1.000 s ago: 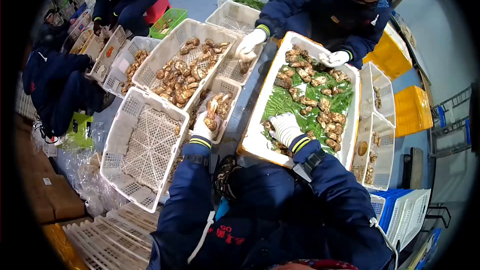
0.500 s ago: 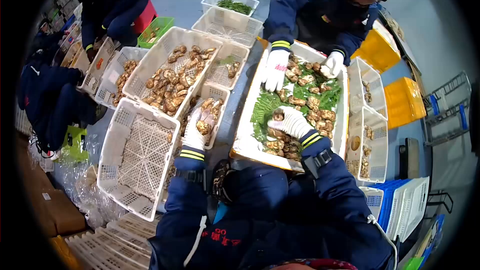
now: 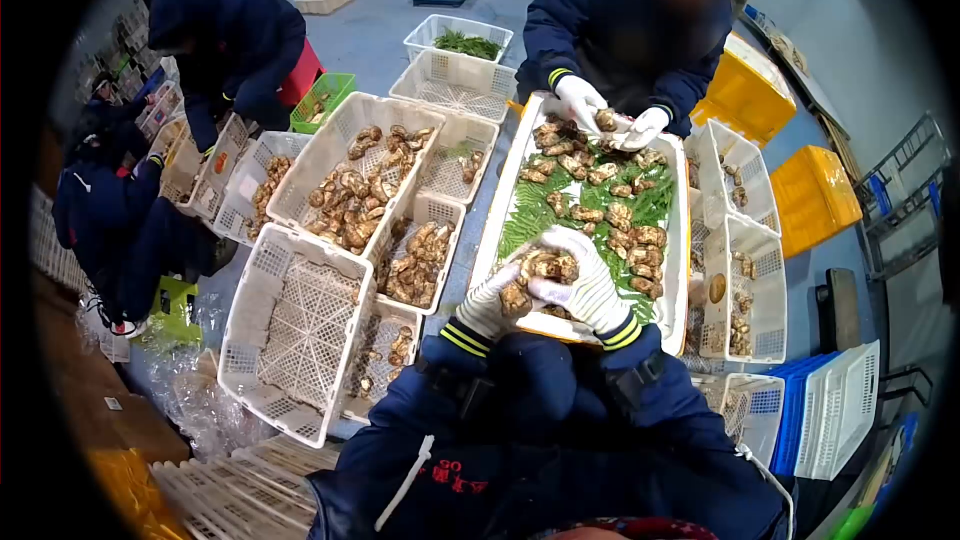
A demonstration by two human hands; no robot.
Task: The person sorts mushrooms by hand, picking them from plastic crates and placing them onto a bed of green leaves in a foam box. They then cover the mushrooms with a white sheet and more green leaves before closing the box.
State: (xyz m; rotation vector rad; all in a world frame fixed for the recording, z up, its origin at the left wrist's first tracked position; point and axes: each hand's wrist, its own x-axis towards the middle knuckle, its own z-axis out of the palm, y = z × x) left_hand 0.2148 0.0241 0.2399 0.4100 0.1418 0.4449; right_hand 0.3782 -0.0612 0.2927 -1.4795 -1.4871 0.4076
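1. Gripping a brown mushroom (image 3: 515,299), the left hand (image 3: 487,308) hovers at the near rim of the white foam box (image 3: 488,245).
2. The right hand (image 3: 590,290) curls closed around a second mushroom (image 3: 548,265), just beside the left hand, above the ferns (image 3: 520,215).

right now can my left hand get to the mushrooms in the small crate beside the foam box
Probably yes: the small crate is open-topped, just beside the left hand, with nothing over its mushrooms. But that hand, like the right hand, already grips a mushroom, so it isn't free.
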